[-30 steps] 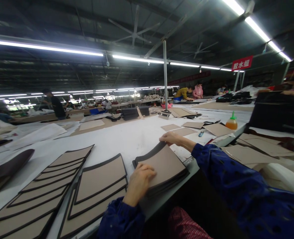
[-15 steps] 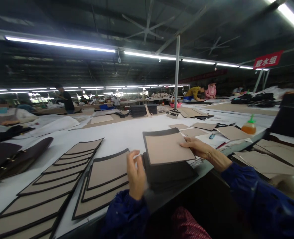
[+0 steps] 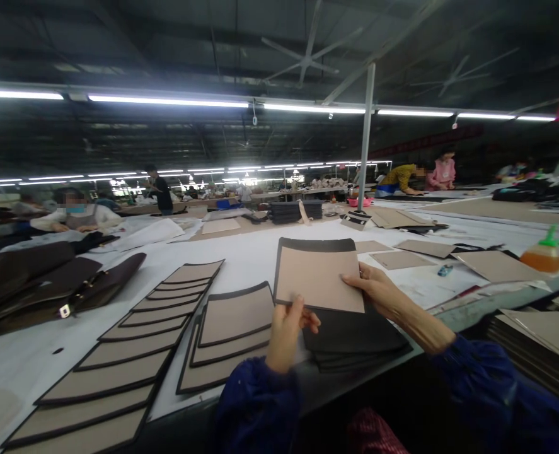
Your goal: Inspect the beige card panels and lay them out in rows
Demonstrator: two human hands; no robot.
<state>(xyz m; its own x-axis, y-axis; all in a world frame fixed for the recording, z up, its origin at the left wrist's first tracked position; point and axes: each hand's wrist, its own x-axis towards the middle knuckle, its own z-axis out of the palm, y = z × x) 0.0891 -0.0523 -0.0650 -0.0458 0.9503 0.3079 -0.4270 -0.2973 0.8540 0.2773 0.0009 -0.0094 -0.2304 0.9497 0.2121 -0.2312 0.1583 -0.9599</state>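
Tan-faced with a dark border, one panel (image 3: 317, 277) is held above the counter (image 3: 241, 252), over the far side of a pile (image 3: 355, 337) of dark panels at the near edge. The left hand (image 3: 286, 328) pinches its near edge and the right hand (image 3: 378, 287) grips its right edge. To the left, a long row (image 3: 118, 353) and a short row (image 3: 232, 328) already lie overlapped, tan side up. Several panels remain piled.

A tan dark-edged board panel (image 3: 317, 277) is between the fingers (image 3: 353, 284), over a dark panel stack (image 3: 355, 340). Overlapping tan panels (image 3: 166, 328) lie left of them.
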